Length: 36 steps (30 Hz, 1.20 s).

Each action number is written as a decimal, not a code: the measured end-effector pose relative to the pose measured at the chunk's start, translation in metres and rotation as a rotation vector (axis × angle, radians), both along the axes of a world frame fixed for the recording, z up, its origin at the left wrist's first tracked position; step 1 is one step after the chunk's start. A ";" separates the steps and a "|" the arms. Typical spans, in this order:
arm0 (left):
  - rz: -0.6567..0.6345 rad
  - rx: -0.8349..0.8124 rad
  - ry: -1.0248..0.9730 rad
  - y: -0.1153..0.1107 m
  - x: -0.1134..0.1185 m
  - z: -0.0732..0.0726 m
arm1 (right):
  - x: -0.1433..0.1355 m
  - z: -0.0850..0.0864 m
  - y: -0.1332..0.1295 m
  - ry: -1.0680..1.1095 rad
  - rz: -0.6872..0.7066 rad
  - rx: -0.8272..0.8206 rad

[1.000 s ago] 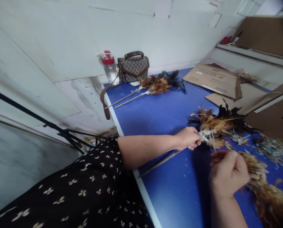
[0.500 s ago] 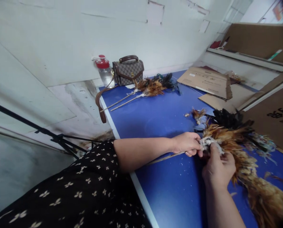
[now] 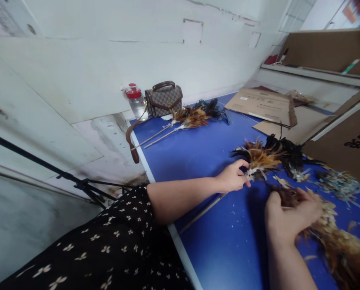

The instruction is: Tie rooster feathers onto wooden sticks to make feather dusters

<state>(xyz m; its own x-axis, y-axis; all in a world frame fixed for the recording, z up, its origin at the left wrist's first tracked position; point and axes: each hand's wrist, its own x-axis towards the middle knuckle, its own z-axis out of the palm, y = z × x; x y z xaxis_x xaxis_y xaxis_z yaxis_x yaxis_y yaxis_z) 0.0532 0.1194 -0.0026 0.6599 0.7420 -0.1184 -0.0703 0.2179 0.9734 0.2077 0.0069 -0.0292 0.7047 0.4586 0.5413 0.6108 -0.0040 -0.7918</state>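
Note:
My left hand (image 3: 236, 175) is closed round the stick of a feather bunch (image 3: 260, 158), just below its white base; orange-brown and black feathers fan out beyond it, and the thin stick (image 3: 202, 212) slants down toward the table edge. To the right, my right hand (image 3: 294, 215) reaches over a long pile of brown and tan feathers (image 3: 334, 241), thumb and fingers apart, fingertips partly lost among the feathers. Black feathers (image 3: 291, 155) lie behind, and a bundle of pale bluish feathers (image 3: 340, 183) is at the right.
On the blue table (image 3: 180, 161), two feather-topped sticks (image 3: 195, 117) lie near the back. Behind them stand a patterned handbag (image 3: 164, 100) and a red-lidded bottle (image 3: 136, 100). Cardboard (image 3: 261, 104) lies at the back right. A black tripod leg (image 3: 41, 157) crosses the left side.
My right hand has left the white base of the bunch and moved right to the brown feathers, its fingers spreading. My left hand still holds the stick, whose feathered end now shows more fully.

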 end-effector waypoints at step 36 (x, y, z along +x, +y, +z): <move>0.319 1.109 0.336 -0.015 -0.020 0.022 | 0.003 0.059 0.002 0.852 0.392 0.381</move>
<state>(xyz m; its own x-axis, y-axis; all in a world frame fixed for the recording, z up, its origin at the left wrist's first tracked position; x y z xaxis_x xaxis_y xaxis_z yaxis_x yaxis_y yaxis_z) 0.0336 0.1045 0.0192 0.4867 0.6728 0.5572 0.3241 -0.7314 0.6000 0.2109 0.0086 0.0294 0.7618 0.6420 0.0866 -0.2543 0.4193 -0.8715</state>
